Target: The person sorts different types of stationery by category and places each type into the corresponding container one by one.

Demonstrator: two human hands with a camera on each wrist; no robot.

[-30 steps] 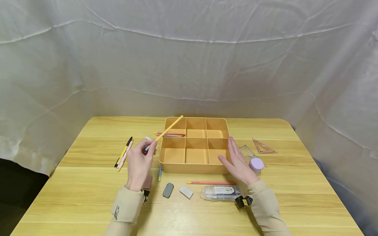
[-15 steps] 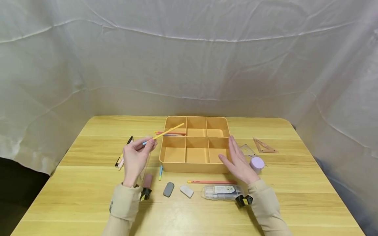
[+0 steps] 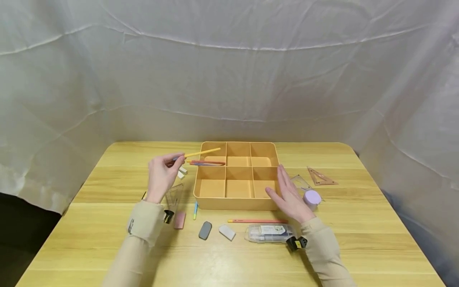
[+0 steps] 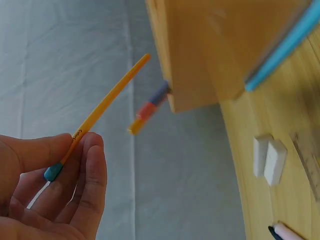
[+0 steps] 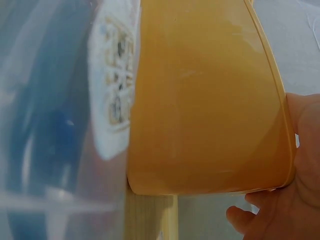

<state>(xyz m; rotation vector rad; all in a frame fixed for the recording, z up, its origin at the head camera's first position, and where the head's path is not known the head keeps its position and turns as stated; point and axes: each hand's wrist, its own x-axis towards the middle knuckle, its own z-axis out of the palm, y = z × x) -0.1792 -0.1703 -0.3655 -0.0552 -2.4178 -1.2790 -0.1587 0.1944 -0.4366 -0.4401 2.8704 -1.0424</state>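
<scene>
My left hand [image 3: 161,176] pinches a yellow pencil [image 3: 203,152] near its blue-green end [image 4: 53,172], between thumb and fingers. The pencil's far end reaches over the back left compartment of an orange divided box [image 3: 236,204]. Several pencils [image 3: 209,163], red and bluish, lie in that compartment, their ends jutting past the left rim. With fingers fairly straight, my right hand [image 3: 291,199] rests against the box's right side; in the right wrist view it touches the edge of the orange wall [image 5: 210,100].
Left of the box lie white erasers [image 4: 275,162], a clear set square [image 3: 174,196] and a pink eraser [image 3: 180,220]. In front are a grey eraser [image 3: 205,230], a white eraser [image 3: 227,232], a red pencil [image 3: 257,221] and a clear case [image 3: 269,233]. A lilac round container [image 3: 312,198] and an orange set square [image 3: 320,177] stand right.
My left hand has moved back and slightly left, and the yellow pencil has swung from steeply slanted to nearly level. My right hand has stayed at the box's side.
</scene>
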